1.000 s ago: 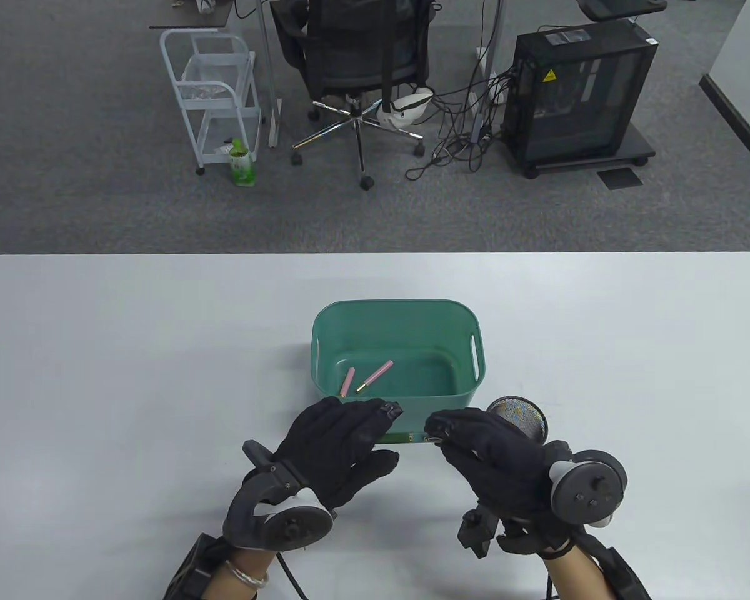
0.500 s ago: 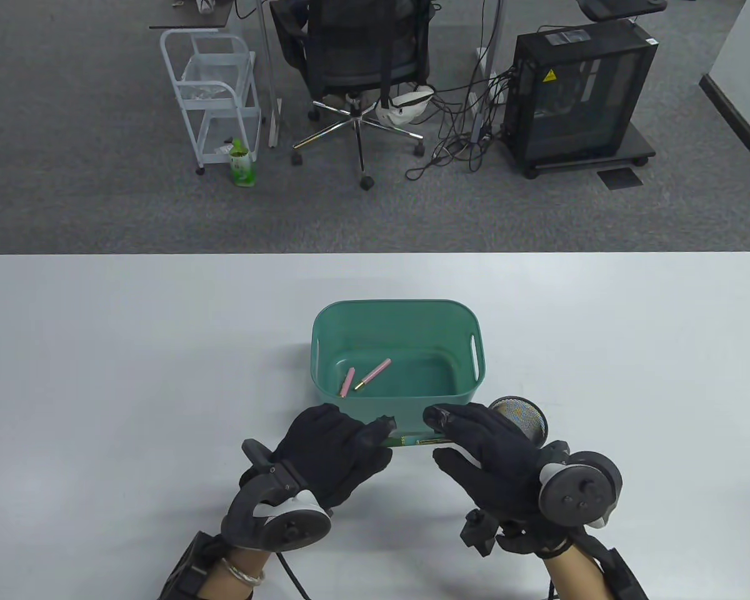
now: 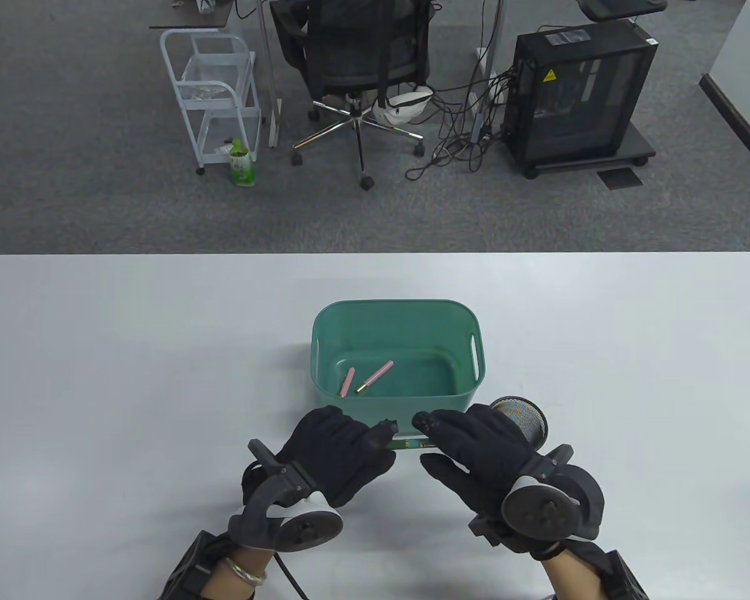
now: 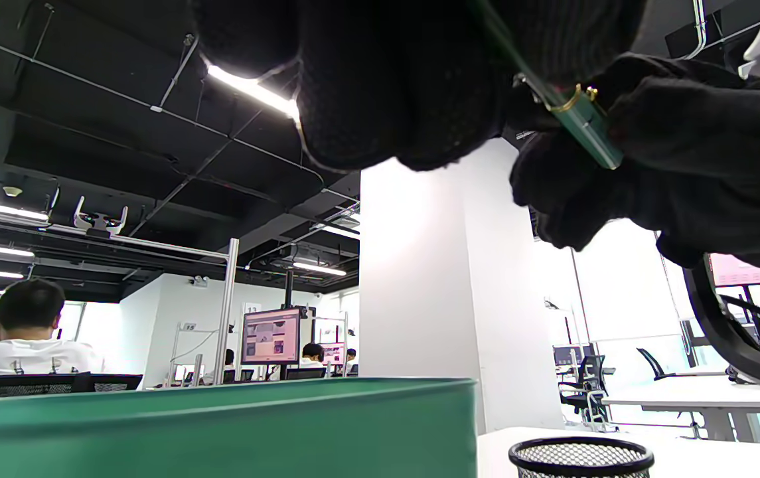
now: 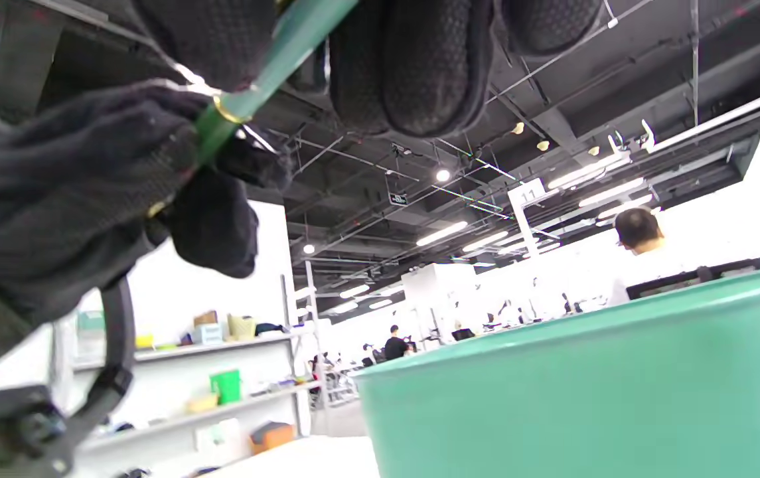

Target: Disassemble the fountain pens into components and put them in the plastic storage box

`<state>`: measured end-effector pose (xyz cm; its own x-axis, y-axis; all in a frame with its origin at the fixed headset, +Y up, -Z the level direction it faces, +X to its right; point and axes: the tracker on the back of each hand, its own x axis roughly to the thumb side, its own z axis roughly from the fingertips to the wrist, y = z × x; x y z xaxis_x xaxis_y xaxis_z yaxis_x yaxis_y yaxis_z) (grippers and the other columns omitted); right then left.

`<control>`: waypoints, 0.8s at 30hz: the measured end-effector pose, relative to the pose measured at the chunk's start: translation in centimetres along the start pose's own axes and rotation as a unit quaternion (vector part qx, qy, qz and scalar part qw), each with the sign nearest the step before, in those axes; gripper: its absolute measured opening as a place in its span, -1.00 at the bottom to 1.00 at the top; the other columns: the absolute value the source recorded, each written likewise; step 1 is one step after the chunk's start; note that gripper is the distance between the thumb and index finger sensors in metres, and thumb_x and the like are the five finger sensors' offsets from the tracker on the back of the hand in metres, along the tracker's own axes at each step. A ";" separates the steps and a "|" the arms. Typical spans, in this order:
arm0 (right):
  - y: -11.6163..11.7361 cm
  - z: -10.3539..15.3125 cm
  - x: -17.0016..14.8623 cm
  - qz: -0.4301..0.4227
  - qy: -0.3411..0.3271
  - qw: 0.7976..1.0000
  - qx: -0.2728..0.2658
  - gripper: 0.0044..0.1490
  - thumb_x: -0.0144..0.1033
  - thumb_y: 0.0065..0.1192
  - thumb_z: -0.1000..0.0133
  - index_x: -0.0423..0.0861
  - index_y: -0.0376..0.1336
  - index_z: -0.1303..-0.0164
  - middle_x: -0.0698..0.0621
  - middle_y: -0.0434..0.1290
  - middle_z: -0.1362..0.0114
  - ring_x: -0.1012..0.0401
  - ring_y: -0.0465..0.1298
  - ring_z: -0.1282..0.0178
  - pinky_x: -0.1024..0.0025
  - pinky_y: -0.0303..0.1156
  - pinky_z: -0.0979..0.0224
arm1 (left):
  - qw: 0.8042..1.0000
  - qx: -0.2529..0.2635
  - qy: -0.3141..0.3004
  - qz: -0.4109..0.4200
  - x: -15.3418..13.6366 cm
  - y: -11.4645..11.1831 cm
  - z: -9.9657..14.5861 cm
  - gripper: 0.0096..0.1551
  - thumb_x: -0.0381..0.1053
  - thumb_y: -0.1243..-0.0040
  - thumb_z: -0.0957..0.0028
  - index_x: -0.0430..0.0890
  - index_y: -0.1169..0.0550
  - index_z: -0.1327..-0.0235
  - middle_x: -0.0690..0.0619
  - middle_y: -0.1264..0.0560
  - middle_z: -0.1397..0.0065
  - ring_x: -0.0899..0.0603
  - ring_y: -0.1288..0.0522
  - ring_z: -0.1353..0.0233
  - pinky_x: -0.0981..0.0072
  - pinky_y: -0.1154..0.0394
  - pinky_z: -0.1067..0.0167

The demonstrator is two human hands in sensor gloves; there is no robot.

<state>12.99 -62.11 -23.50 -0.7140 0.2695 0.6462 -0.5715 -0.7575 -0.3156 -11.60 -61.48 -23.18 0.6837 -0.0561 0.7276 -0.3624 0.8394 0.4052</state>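
2 pink parts (image 3: 365, 377) already lie in the green storage box (image 3: 397, 310). Left hand (image 3: 337, 447) and right hand (image 3: 478, 447) both pinch the green pen (image 3: 406, 444), just before the box; it seems not yet separated.

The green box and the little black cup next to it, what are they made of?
The green box looks like smooth plastic: one even colour, rounded corners, a soft shine and handle slots cut into its walls. The black cup looks like metal wire mesh, since light shows through tiny holes under a solid rim, though it could be plastic mesh.
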 end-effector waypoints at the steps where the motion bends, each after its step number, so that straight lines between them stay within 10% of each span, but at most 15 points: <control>1: -0.1 0.0 0.2 0.004 -0.006 1.000 0.000 -0.46 -0.01 0.24 -0.17 0.16 0.38 -0.37 0.08 0.54 -0.29 0.25 0.57 -0.12 0.10 0.34 -0.53 | 1.000 -0.007 -0.002 0.002 0.0 0.1 0.0 -0.48 0.21 -0.07 -0.36 -0.07 -0.67 -0.30 0.15 -0.68 -0.04 -0.01 -0.65 -0.09 -0.03 -0.43 -0.40; 24: -1.6 -0.2 0.6 -0.074 -0.028 0.997 -0.002 -0.47 -0.06 0.26 -0.16 0.05 0.46 -0.30 0.07 0.59 -0.17 0.28 0.58 -0.02 0.13 0.37 -0.50 | 0.999 -0.003 -0.029 0.045 -0.2 1.8 0.1 -0.48 0.20 -0.05 -0.36 -0.09 -0.70 -0.21 0.19 -0.67 0.08 0.03 -0.64 -0.01 0.01 -0.44 -0.37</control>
<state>13.38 -60.66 -22.74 -0.5985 0.3438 0.7236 -0.6702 -0.7097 -0.2171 -12.47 -60.02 -22.51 0.6111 -0.0119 0.7915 -0.4157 0.8461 0.3336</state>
